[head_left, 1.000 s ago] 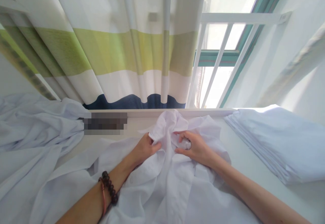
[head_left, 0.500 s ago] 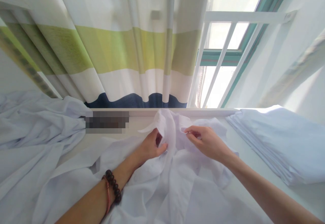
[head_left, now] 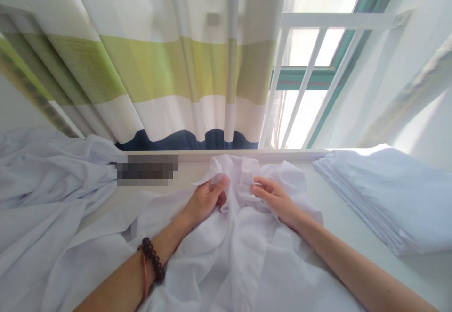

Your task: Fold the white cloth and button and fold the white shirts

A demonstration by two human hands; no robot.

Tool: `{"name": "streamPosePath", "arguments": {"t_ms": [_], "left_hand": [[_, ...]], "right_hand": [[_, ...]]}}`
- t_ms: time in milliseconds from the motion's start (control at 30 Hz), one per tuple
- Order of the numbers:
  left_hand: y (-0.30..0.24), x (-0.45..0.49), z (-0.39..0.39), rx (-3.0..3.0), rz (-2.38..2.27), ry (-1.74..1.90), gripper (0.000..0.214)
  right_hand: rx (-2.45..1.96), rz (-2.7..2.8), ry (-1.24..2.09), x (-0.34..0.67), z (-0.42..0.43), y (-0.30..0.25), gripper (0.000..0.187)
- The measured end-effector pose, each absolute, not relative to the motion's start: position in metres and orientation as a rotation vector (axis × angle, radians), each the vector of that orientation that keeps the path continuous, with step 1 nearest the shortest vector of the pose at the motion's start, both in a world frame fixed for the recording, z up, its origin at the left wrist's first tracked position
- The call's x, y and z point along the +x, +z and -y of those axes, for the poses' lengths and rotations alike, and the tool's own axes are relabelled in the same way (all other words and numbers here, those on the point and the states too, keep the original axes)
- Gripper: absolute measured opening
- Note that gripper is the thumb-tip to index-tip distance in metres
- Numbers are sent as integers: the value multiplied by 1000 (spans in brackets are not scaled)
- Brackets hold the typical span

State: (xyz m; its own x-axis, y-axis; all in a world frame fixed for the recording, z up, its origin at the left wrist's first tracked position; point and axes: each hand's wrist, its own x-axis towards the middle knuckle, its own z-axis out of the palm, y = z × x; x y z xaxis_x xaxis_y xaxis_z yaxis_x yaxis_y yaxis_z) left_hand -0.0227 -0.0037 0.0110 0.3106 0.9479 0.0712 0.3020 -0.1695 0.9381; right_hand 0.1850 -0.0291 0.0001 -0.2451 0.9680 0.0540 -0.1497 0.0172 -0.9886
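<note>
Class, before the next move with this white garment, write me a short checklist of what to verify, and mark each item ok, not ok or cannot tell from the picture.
1. Left hand pinches the white garment near its top edge: ok.
2. Right hand grips the same garment: ok.
3. Garment lies flat on the table: not ok, it is bunched and creased.
4. Folded stack sits apart from the garment: ok.
5. Loose pile stays apart from the garment: cannot tell.
</note>
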Motion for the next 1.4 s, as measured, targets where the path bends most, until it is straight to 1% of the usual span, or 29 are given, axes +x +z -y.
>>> {"name": "streamPosePath", "arguments": {"t_ms": [100, 200, 367, 500, 667, 767, 833, 1000, 1133, 1300, 1400], "left_hand": [[18, -20, 5, 1617, -1238, 854, 47], [21, -21, 6, 1660, -1223, 814, 46], [17, -22, 6, 1648, -1144, 834, 40], [17, -21, 8, 1644, -1096, 829, 35], [23, -21, 12, 1668, -1118, 744, 36], [26, -20, 14, 1739, -1169, 679, 44], [28, -18, 14, 1801, -1205, 697, 46], [27, -14, 14, 1936, -1314, 776, 39], [22, -15, 11, 1969, -1285, 784, 36], [15, -20, 8, 1928, -1279, 776, 44], [13, -22, 6, 1861, -1201, 827, 37]], "right_hand": [[-902, 1376, 1461, 186, 29, -1, 31], [-890, 1423, 1460, 186, 30, 0, 30], [-999, 1520, 1334, 185, 30, 1, 33], [-1017, 1560, 1259, 184, 30, 1, 29], [-1017, 1571, 1236, 184, 30, 1, 25], [-982, 1596, 1243, 184, 30, 1, 26], [-985, 1622, 1214, 184, 30, 1, 27], [-1053, 1708, 1115, 183, 30, 0, 30], [-1061, 1722, 1116, 183, 30, -1, 30], [-1059, 1721, 1120, 183, 31, 0, 28], [-1062, 1719, 1119, 183, 32, 2, 27]]}}
